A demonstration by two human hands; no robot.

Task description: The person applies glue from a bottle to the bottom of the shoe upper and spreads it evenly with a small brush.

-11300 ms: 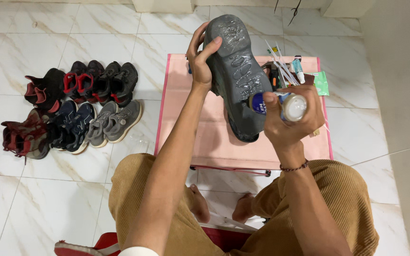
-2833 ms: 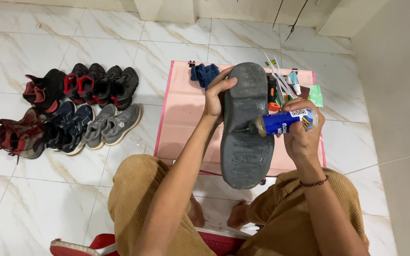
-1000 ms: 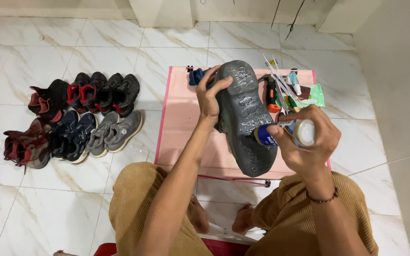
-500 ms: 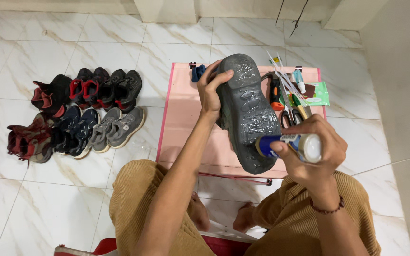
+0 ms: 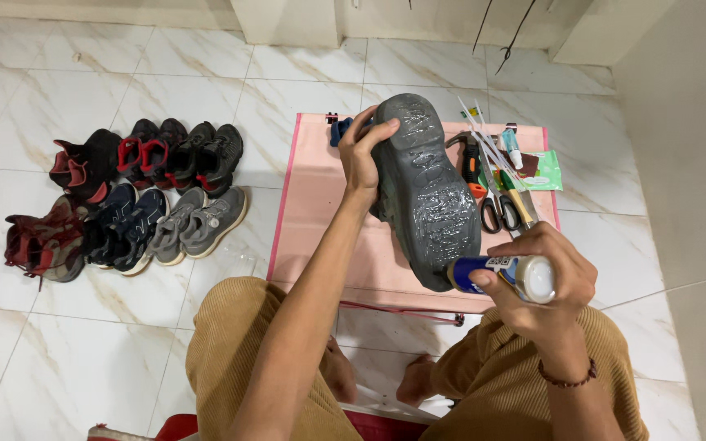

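Grey rubber-soled shoe (image 5: 426, 192) stands sole-up over the pink low tabletop (image 5: 320, 229), toe end gripped by my left hand (image 5: 363, 155). From what I see, shiny streaks already cover much of its sole, though the heel near the nozzle looks drier, so coating seems partway done. My right hand (image 5: 545, 282) is clenched around the blue-and-white glue tube (image 5: 496, 273), tip at that heel. Shoe's upper is hidden; the tools right of it blur together.
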